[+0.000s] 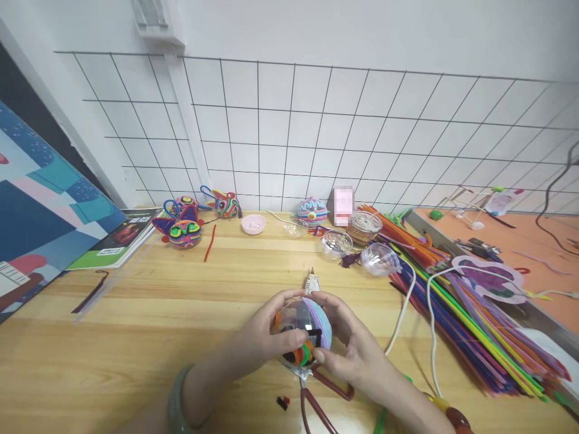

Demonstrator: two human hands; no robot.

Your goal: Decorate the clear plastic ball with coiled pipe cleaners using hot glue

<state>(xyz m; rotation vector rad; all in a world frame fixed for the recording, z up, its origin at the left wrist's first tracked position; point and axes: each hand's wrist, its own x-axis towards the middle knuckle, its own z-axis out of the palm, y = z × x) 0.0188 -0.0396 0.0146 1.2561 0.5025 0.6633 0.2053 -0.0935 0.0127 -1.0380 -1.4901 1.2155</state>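
Both my hands hold a clear plastic ball (pixel 302 330) partly wrapped in coloured pipe cleaners, just above the wooden table (pixel 149 325). My left hand (pixel 265 337) curls round its left side, thumb on top. My right hand (pixel 350 349) grips its right side, where pale blue and purple strips cover the shell. Orange, green and black pieces show at the ball's front. A glue gun (pixel 312 281) lies just behind the ball. Red-handled scissors (pixel 316 401) lie on the table under my hands.
A large pile of coloured pipe cleaners (pixel 456 301) lies at the right, with white cords (pixel 427 325) across it. Clear half-shells (pixel 357 250), a pink bowl (pixel 253 223) and finished colourful figures (pixel 183 228) stand along the back. A booklet (pixel 115 240) and a painted board (pixel 40 211) lean at the left.
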